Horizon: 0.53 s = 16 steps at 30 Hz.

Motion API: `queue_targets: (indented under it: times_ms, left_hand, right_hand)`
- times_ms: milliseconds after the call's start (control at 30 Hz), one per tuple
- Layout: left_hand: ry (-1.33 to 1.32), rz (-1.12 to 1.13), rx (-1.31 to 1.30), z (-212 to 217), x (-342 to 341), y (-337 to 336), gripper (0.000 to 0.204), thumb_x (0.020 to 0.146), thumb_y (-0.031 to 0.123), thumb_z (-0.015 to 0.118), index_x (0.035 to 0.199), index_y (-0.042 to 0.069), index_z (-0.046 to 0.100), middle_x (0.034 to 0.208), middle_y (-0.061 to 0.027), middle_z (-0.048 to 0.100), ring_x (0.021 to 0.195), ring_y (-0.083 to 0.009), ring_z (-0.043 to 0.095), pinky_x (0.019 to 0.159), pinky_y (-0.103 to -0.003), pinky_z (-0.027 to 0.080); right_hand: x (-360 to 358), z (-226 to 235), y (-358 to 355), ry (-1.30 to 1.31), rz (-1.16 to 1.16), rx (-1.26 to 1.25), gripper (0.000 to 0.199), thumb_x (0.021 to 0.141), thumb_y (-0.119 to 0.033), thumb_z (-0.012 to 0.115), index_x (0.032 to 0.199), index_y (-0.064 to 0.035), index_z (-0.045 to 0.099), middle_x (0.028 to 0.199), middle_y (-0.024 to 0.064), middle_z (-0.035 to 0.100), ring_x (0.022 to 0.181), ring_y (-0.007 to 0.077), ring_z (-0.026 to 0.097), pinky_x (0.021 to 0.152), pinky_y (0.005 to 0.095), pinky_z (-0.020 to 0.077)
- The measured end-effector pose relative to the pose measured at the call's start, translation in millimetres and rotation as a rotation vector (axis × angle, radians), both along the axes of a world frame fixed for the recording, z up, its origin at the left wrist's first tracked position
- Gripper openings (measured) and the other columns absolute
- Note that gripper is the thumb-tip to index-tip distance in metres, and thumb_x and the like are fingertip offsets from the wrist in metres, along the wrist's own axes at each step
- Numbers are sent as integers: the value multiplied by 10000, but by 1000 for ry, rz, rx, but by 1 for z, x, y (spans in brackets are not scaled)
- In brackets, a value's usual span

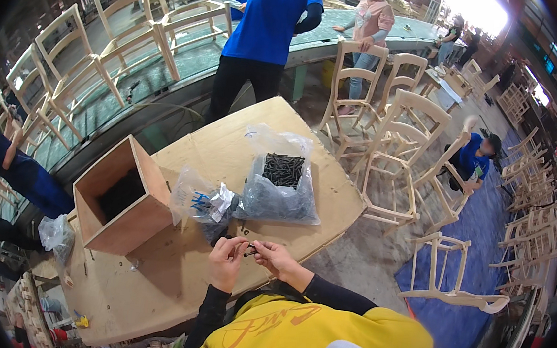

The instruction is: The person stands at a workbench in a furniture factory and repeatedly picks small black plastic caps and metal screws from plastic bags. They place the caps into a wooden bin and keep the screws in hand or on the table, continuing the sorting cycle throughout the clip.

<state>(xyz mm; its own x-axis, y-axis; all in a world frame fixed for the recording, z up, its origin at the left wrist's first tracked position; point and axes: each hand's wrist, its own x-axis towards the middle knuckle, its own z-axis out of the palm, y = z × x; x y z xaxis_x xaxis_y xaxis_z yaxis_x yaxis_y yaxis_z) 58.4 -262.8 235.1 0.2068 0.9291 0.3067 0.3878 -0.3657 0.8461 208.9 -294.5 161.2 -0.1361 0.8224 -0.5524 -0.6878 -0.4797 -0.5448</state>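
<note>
My left hand [225, 263] and my right hand [276, 261] meet over the near edge of a wooden table [168, 303]. Both have their fingertips pinched around a small dark screw [250, 251], partly hidden by the fingers. Just beyond them lies a clear plastic bag [217, 207] with blue marks and dark contents. A larger clear bag [280, 204] stands open beside it, full of black screws [283, 169]. To the left, a tilted wooden box [140, 218] holds a dark mass that I cannot make out.
Another plastic bag [56, 237] sits at the table's left edge. Wooden chairs [403, 145] stand to the right, one lying on a blue floor sheet [490, 272]. A person in blue [269, 21] stands beyond the table, before a green conveyor [141, 92] carrying chairs.
</note>
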Motion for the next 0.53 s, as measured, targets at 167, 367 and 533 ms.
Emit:
queue_targets:
  times_ms: [167, 367, 533]
  left_hand:
    - [-10, -27, -59, 1, 1, -1, 102, 831, 103, 717, 907, 37, 698, 658, -6, 475, 570, -79, 426, 513, -257, 338]
    - [-93, -30, -34, -2, -19, 28, 119, 824, 117, 719, 881, 14, 708, 645, -6, 514, 562, -84, 428, 512, -256, 349]
    - [185, 337, 391, 67, -89, 117, 69, 844, 104, 675, 852, 54, 721, 734, -61, 651, 602, -163, 539, 557, -283, 412]
  right_hand:
    - [4, 4, 0, -2, 28, 18, 224, 924, -210, 635, 1087, -55, 635, 899, -19, 642, 741, 58, 601, 661, 200, 526]
    - [4, 14, 2, -8, 52, 145, 284, 943, -157, 603, 1195, -28, 579, 1006, 25, 637, 820, 74, 606, 734, 201, 524]
    - [6, 15, 5, -39, 54, 142, 349, 945, -105, 586, 1270, 3, 518, 1056, 68, 631, 892, 123, 616, 797, 237, 542]
